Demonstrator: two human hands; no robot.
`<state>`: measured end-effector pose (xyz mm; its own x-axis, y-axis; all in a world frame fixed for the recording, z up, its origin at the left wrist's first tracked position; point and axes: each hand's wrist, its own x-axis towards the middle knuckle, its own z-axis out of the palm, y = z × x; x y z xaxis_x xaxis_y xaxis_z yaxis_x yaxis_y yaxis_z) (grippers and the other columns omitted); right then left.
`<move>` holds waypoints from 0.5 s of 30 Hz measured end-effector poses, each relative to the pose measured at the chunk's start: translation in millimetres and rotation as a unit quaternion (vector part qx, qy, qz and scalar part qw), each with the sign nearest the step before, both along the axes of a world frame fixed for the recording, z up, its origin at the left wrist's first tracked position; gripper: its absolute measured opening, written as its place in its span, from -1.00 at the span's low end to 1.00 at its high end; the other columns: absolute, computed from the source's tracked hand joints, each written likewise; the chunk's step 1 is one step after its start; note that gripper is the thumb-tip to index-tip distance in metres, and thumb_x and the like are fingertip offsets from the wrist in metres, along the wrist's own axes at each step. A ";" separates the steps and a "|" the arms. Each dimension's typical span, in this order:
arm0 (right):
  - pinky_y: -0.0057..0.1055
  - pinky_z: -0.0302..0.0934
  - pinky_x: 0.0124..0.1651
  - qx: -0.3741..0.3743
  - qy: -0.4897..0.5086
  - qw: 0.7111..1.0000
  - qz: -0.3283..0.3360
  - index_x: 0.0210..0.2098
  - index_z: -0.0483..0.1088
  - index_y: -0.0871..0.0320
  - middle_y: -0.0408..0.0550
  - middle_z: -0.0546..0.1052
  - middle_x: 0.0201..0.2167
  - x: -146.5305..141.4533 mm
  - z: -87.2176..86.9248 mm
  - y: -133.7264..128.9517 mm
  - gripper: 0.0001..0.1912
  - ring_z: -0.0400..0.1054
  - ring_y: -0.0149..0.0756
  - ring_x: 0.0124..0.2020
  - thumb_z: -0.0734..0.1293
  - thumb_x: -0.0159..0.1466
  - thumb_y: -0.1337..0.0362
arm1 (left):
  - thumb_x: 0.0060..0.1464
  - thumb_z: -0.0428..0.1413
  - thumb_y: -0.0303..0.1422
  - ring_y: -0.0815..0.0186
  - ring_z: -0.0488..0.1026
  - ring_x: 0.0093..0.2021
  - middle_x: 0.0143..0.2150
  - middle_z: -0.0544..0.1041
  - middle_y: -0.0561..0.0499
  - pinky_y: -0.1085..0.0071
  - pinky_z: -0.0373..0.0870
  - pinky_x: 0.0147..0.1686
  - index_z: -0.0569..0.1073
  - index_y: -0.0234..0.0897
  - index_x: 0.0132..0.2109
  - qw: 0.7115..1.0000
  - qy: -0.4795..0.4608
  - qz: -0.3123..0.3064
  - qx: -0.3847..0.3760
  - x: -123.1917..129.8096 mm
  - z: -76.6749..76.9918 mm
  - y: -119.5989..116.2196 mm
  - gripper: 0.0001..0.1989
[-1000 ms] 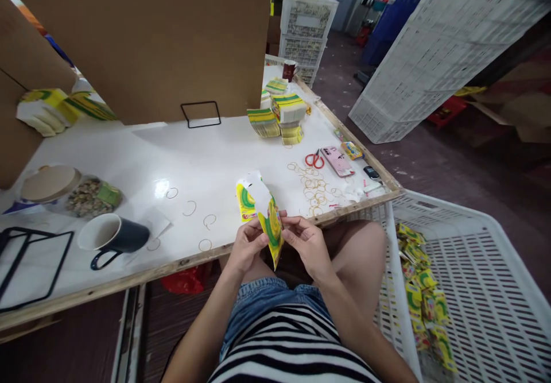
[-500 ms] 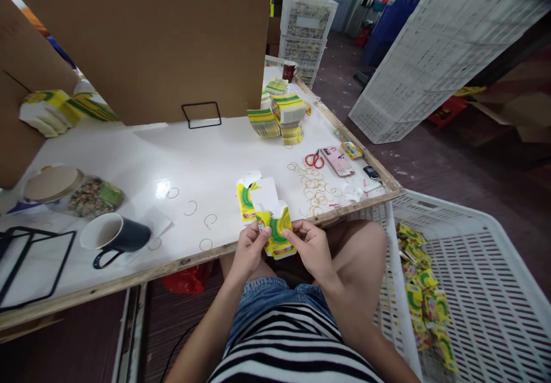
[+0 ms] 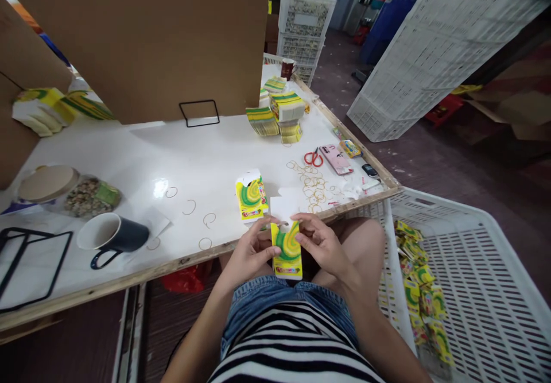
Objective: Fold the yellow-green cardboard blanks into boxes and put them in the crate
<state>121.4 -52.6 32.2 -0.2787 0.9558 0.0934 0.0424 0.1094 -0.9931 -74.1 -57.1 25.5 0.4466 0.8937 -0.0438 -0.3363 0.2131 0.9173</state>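
Observation:
A small yellow and green box (image 3: 286, 251) with a raised white flap is held upright over my lap, just off the table's front edge. My left hand (image 3: 255, 246) grips its left side, thumb on the front face. On the other side, my right hand (image 3: 321, 243) holds the right edge with thumb and fingers. Several more flat yellow and green boxes (image 3: 251, 196) lie on the white table (image 3: 172, 159), left of and beyond the held one. Bundled stacks of folded cartons (image 3: 287, 106) stand farther back.
Loose rubber bands (image 3: 314, 188), red scissors (image 3: 314, 158) and a pink phone (image 3: 336, 159) lie at the right. A dark mug (image 3: 124, 234) and a jar (image 3: 91, 194) stand left. A white crate (image 3: 477, 245) with yellow packs is beside my right leg.
The held box has come down closer to me and now shows a flatter, upright front. My hands have shifted their grip along its sides, and the boxes on the table are more exposed.

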 end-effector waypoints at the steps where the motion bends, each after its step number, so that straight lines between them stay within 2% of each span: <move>1: -0.44 0.30 -0.32 0.003 -0.015 1.000 0.005 -0.09 0.38 0.09 -0.11 0.48 -0.37 2.8 2.1 1.4 -0.78 0.39 -0.33 -0.37 0.30 0.30 0.15 | 0.01 0.29 -0.35 0.17 0.58 -0.20 -0.14 0.59 -0.07 0.33 0.49 -0.21 0.35 -0.16 0.02 1.000 -0.008 -0.009 -0.006 -0.1 -1.1 -0.5 -0.57; 3: -0.44 0.26 -0.34 0.023 -0.051 0.998 0.000 -0.28 0.40 0.11 -0.12 0.45 -0.43 6.2 4.9 3.8 -0.83 0.35 -0.33 -0.40 0.28 0.32 0.14 | -0.01 0.31 -0.37 0.21 0.58 -0.26 -0.18 0.59 -0.05 0.37 0.48 -0.26 0.37 -0.17 -0.02 1.000 -0.014 -0.015 -0.009 1.6 -3.8 -1.9 -0.58; 5: -0.41 0.26 -0.30 0.056 -0.081 0.995 -0.019 -0.40 0.39 0.12 -0.11 0.43 -0.44 6.8 5.1 5.1 -0.77 0.34 -0.31 -0.38 0.27 0.32 0.14 | -0.01 0.31 -0.34 0.21 0.58 -0.27 -0.16 0.59 -0.05 0.36 0.49 -0.28 0.31 -0.11 0.12 1.000 -0.015 -0.015 -0.015 4.8 -6.9 -3.4 -0.45; 6: -0.39 0.26 -0.27 0.068 -0.087 0.993 -0.033 -0.41 0.40 0.12 -0.09 0.43 -0.43 6.5 4.0 5.3 -0.76 0.34 -0.29 -0.36 0.27 0.33 0.14 | -0.01 0.31 -0.33 0.19 0.58 -0.26 -0.13 0.59 -0.06 0.34 0.50 -0.27 0.23 -0.08 0.20 1.000 -0.015 -0.015 -0.019 6.5 -8.7 -3.9 -0.34; 8: -0.38 0.28 -0.25 0.073 -0.073 0.993 -0.066 -0.27 0.43 0.11 -0.06 0.47 -0.35 5.8 0.6 4.9 -0.82 0.36 -0.28 -0.33 0.28 0.32 0.14 | -0.01 0.31 -0.31 0.15 0.59 -0.22 -0.10 0.58 -0.08 0.30 0.51 -0.24 0.10 -0.03 0.30 0.999 -0.016 -0.016 -0.023 9.5 -12.5 -4.0 -0.20; 11: -0.34 0.31 -0.18 0.061 -0.056 0.991 -0.106 -0.02 0.40 0.08 0.00 0.51 -0.18 8.6 -2.7 3.8 -0.71 0.40 -0.25 -0.26 0.30 0.32 0.13 | 0.01 0.29 -0.31 0.13 0.57 -0.13 -0.05 0.56 -0.12 0.30 0.51 -0.17 0.24 -0.11 0.22 1.000 0.001 -0.008 -0.008 12.9 -18.4 -2.2 -0.35; 13: -0.28 0.29 -0.07 0.080 -0.071 0.988 -0.114 -0.10 0.48 0.09 0.03 0.52 -0.14 13.3 -1.0 3.3 -0.73 0.40 -0.20 -0.16 0.28 0.33 0.09 | 0.04 0.26 -0.32 0.13 0.55 -0.08 0.00 0.55 -0.12 0.32 0.51 -0.16 0.33 -0.17 0.14 0.999 0.038 0.023 0.016 14.8 -21.5 -0.8 -0.48; 15: -0.25 0.27 -0.03 0.076 -0.079 0.989 -0.099 -0.23 0.52 0.11 0.04 0.53 -0.17 17.3 3.1 2.5 -0.70 0.40 -0.16 -0.11 0.25 0.34 0.06 | 0.08 0.23 -0.33 0.13 0.54 -0.05 0.04 0.52 -0.12 0.33 0.51 -0.16 0.35 -0.19 0.13 0.994 0.089 0.050 0.037 17.1 -23.2 -0.5 -0.53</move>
